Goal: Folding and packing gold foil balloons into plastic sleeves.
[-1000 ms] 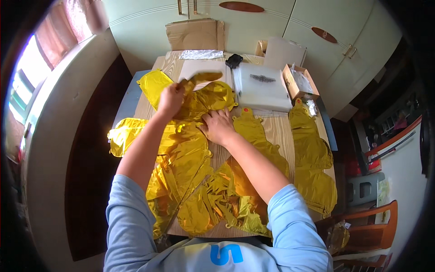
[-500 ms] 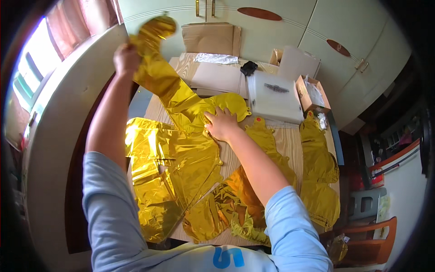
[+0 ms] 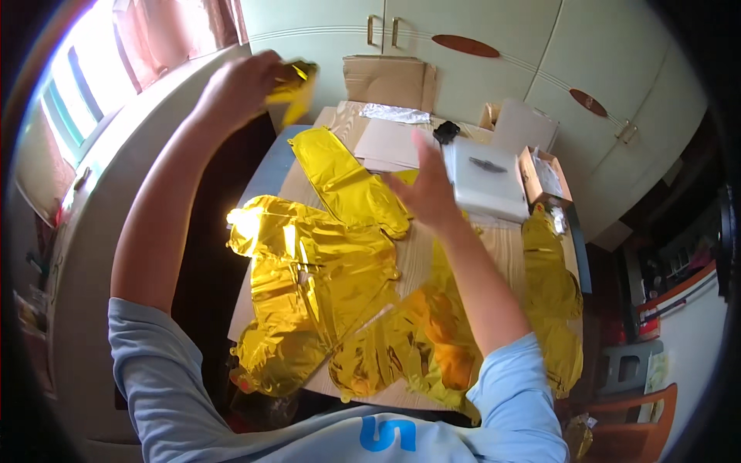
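Note:
Raised at the upper left, my left hand (image 3: 245,86) is closed on a gold foil balloon (image 3: 296,91), crumpled and partly hidden by the fingers. My right hand (image 3: 429,189) hovers over the table, slightly blurred, thumb and fingers apart and holding nothing. Just left of it a flat gold foil strip (image 3: 340,176) lies slantwise across the table. Nearer me, a wide flat gold foil balloon (image 3: 309,266) spreads over the left side. More rumpled gold foil (image 3: 444,332) with orange reflections lies partly under my right forearm. Another flat balloon (image 3: 552,285) lies along the right edge.
Toward the back of the wooden table are cardboard sheets (image 3: 386,143), a silvery packet (image 3: 395,113), a black object (image 3: 446,132), a translucent white case (image 3: 486,181) and a small open box (image 3: 545,177). Cabinets (image 3: 509,23) stand behind. A wooden chair (image 3: 633,424) is at the lower right.
My right hand has lifted off the foil it was pressing. The long foil stretched up to my left hand is lowered; a smaller foil piece now shows in that hand. The view has shifted.

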A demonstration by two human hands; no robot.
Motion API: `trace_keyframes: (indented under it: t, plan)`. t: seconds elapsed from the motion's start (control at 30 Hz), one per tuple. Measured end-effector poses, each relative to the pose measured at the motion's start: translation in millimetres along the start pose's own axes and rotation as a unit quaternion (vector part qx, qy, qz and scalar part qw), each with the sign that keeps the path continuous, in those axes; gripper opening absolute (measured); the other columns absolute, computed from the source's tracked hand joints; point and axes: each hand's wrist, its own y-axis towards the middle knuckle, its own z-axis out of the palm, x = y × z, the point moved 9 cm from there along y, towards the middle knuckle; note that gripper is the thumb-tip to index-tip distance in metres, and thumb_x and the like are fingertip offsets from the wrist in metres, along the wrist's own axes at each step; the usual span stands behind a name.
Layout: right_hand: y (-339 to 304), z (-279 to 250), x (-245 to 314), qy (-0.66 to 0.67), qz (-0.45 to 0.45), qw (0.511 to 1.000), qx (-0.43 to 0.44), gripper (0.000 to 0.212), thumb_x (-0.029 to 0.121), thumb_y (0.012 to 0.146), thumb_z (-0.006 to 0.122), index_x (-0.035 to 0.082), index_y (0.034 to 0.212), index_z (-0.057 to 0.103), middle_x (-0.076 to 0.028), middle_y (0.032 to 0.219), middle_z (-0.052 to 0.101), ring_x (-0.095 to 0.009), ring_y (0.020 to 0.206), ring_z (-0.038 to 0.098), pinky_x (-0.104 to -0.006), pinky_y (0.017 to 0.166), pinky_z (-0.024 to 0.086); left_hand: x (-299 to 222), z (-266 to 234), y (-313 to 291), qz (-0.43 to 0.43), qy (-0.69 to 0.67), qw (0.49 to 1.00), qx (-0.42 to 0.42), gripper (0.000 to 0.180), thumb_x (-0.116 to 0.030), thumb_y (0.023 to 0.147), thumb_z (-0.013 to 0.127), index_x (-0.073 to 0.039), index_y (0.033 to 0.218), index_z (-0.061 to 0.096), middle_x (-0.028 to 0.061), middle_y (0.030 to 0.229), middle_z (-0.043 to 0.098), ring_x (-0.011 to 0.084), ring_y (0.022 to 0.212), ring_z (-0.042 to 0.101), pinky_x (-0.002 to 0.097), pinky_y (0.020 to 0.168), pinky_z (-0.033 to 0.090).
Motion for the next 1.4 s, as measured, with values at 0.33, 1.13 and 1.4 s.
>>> trace_keyframes:
  t: [0.33, 1.13, 1.4]
  plan:
    - [17.6, -90.2, 80.9, 0.039, 0.049, 0.966, 0.252, 0.026, 0.018, 0.087, 0.070, 0.000, 0.106, 0.071, -0.013, 0.083, 0.071, -0.022, 0.077, 0.065, -0.0364, 0.073, 0.052, -238.6, -13.8, -98.2, 0.189, -0.028, 0.978, -0.082, 0.025, -0.012, 0.087, 0.069, -0.012, 0.112, 0.066, 0.0095, 0.111, 0.068, 0.0294, 0.105, 0.065, 0.0477, 0.097, 0.047]
    - [-324.3, -186.9, 121.8, -0.211, -0.172, 0.947, 0.170, 0.022, 0.013, 0.088, 0.062, 0.001, 0.104, 0.069, -0.010, 0.098, 0.069, -0.023, 0.090, 0.066, -0.0408, 0.086, 0.052, -338.4, 125.2, -334.4, 0.202, -0.292, 0.896, 0.266, 0.062, -0.040, 0.086, 0.070, -0.003, 0.133, 0.055, 0.0196, 0.144, 0.049, 0.0374, 0.141, 0.039, 0.0550, 0.118, 0.028]
    - [-354.4, -176.8, 129.5, -0.199, -0.126, 0.956, 0.175, 0.023, 0.010, 0.084, 0.064, -0.004, 0.103, 0.067, -0.013, 0.095, 0.068, -0.025, 0.081, 0.065, -0.0376, 0.078, 0.052, -329.1, 122.0, -334.3, 0.205, -0.282, 0.893, 0.283, 0.067, -0.035, 0.081, 0.073, -0.002, 0.136, 0.053, 0.0186, 0.145, 0.050, 0.0369, 0.142, 0.038, 0.0548, 0.119, 0.027]
